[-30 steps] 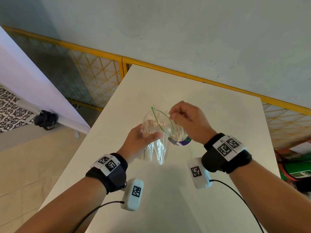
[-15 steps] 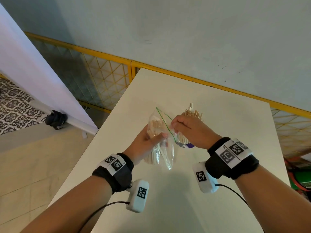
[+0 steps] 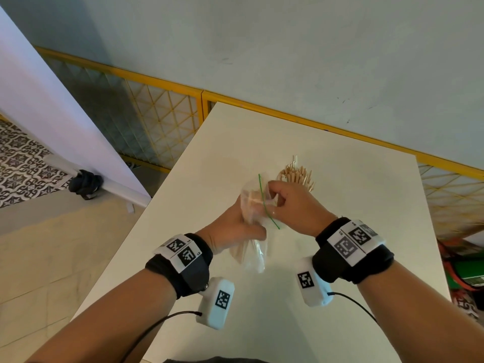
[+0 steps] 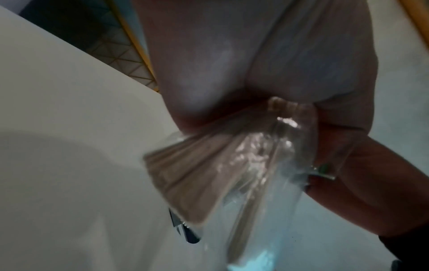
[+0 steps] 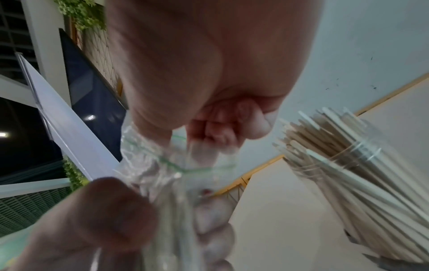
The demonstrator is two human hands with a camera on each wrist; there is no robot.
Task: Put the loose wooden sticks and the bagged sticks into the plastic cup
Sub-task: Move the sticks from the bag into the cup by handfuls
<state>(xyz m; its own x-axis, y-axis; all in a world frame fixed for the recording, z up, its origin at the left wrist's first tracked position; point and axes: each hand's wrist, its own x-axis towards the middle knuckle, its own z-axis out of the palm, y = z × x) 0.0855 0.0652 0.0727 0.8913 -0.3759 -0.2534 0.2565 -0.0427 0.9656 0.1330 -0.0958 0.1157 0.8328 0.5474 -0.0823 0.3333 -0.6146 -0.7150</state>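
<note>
A clear zip bag with a green seal line holds wooden sticks and hangs above the white table. My left hand grips the bag round its middle; the bag's lower end fans out below the palm. My right hand pinches the bag's top edge at the seal. Just behind the hands stands a clear plastic cup full of loose wooden sticks, mostly hidden by my right hand in the head view.
The table's left edge drops to a tiled floor. A yellow mesh fence and a pale wall run behind the table. A white board leans at the left. Green and red items sit past the right edge.
Both hands have drawn the bag nearer and lower, away from the cup. The bag's mouth, spread open a second ago, is now pinched narrow. The stick-filled cup has come into sight behind the right hand.
</note>
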